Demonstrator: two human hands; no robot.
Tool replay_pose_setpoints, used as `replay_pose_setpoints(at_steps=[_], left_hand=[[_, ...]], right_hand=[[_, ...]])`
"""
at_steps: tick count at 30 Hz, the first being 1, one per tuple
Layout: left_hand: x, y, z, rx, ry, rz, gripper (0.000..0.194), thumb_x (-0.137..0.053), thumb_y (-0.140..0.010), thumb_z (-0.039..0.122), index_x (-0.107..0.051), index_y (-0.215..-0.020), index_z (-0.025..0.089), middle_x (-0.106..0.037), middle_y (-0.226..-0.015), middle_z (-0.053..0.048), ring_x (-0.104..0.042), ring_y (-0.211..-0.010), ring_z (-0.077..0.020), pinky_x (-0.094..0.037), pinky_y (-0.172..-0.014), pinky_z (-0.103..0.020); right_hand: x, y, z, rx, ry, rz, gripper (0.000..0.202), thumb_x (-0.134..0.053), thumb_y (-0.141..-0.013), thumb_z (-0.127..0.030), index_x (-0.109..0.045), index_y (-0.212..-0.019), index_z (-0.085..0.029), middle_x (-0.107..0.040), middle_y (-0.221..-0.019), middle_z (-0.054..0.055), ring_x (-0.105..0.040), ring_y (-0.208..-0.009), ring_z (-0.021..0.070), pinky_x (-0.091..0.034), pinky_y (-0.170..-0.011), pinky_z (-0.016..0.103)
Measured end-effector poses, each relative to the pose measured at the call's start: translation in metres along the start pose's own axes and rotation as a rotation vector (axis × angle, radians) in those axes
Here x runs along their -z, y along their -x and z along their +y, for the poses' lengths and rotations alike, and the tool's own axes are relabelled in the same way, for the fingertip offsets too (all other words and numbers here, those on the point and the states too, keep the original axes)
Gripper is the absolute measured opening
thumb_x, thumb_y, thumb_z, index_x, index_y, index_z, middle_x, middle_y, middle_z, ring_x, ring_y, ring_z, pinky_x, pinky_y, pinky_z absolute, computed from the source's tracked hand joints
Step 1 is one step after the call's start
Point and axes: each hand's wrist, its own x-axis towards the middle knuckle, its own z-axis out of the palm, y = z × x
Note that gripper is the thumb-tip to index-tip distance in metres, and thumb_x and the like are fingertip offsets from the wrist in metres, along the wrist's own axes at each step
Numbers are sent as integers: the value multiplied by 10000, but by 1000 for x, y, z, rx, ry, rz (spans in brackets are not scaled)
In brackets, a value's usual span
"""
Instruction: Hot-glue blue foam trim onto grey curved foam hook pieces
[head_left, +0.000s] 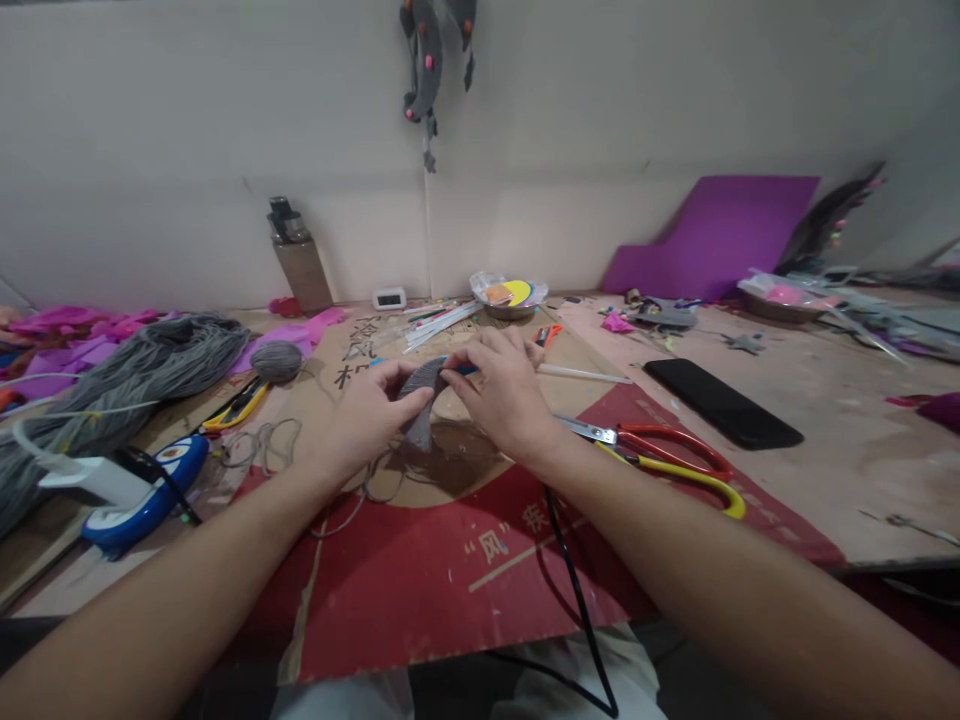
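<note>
Between my two hands is a curved grey piece [422,392] that looks wrapped in yarn, held just above the cardboard. My left hand [375,405] pinches its left side between thumb and fingers. The closed fingertips of my right hand [499,385] grip its upper right edge, partly hiding it. A loose strand of grey yarn [367,490] trails below onto the red and brown cardboard sheet [405,590]. To the left, a ball of grey yarn [276,361] rests beside the cardboard. Scissors with red and yellow handles [660,455] lie by my right forearm.
A grey yarn skein [165,360], a yellow-handled cutter [238,405] and a blue power strip [150,500] with a white plug occupy the left. A black phone [724,403] lies right. Behind are a bowl [511,300], white sticks [442,325] and a purple sheet [720,235].
</note>
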Motion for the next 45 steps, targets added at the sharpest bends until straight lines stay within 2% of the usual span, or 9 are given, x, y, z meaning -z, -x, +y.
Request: replay_pose_setpoints(at_steps=[5, 12, 23, 26, 30, 33, 38, 41, 45], left_hand=[[-2, 1, -2, 33, 50, 17, 115, -724, -732, 263, -727, -832, 206, -685, -764, -2, -577, -669, -148, -427, -612, -245], [-2, -7, -6, 277, 563, 94, 160, -755, -675, 209, -702, -816, 154, -697, -750, -25, -596, -605, -129, -490, -567, -246], [7, -16, -15, 333, 685, 201, 91, -727, -665, 149, -683, -744, 141, -640, -681, 3, -565, -615, -97, -464, -548, -188], [8, -16, -14, 330, 702, 215, 104, -725, -663, 125, -679, -754, 150, -653, -706, 5, -575, -617, -94, -473, -553, -184], [9, -17, -15, 316, 699, 151, 111, -713, -658, 120, -679, -760, 148, -677, -751, -9, -593, -630, -103, -501, -598, -210], [9, -15, -14, 291, 684, 112, 136, -718, -658, 131, -688, -790, 143, -683, -770, -9, -599, -643, -98, -488, -617, -203], [6, -11, -13, 288, 630, -3, 169, -752, -660, 183, -693, -812, 142, -667, -738, 0, -578, -622, -96, -462, -616, -217], [4, -11, -14, 219, 516, -31, 161, -749, -677, 213, -694, -811, 144, -672, -770, -11, -594, -689, -114, -464, -680, -234], [4, -10, -14, 129, 255, 148, 184, -759, -698, 246, -670, -830, 155, -658, -795, -13, -581, -732, -116, -440, -675, -218]], right_hand=[[-2, -1, -1, -77, -34, -31, 40, -600, -830, -236, -610, -792, -230, -667, -920, 55, -529, -957, 248, -283, -833, 409], [3, -2, 1, -159, -210, -20, 69, -529, -844, -245, -514, -781, -222, -625, -884, 53, -526, -869, 211, -333, -799, 374], [8, 9, -17, 237, -633, -438, 310, -504, -936, -336, -486, -652, -211, -508, -686, -5, -488, -707, 141, -396, -699, 291], [12, 11, -20, 271, -645, -372, 48, -601, -868, -251, -578, -843, -217, -608, -947, 46, -543, -927, 177, -431, -809, 319], [8, 6, -7, -238, -516, -76, 232, -642, -811, -295, -530, -997, -212, -597, -1067, 84, -540, -917, 194, -448, -794, 353], [0, 1, 5, -464, -580, -67, 321, -658, -793, -409, -521, -995, -201, -609, -1053, 85, -556, -926, 195, -445, -840, 371], [-6, -1, 4, -470, -912, -219, 267, -637, -802, -406, -567, -953, -196, -654, -902, 34, -602, -837, 160, -460, -784, 324], [-3, 0, -1, -420, -828, -186, 169, -608, -826, -357, -598, -815, -188, -621, -738, -3, -567, -701, 139, -438, -708, 304], [3, 4, -3, -269, -545, -55, 160, -596, -859, -325, -623, -791, -183, -619, -703, 6, -540, -657, 143, -403, -652, 294]])
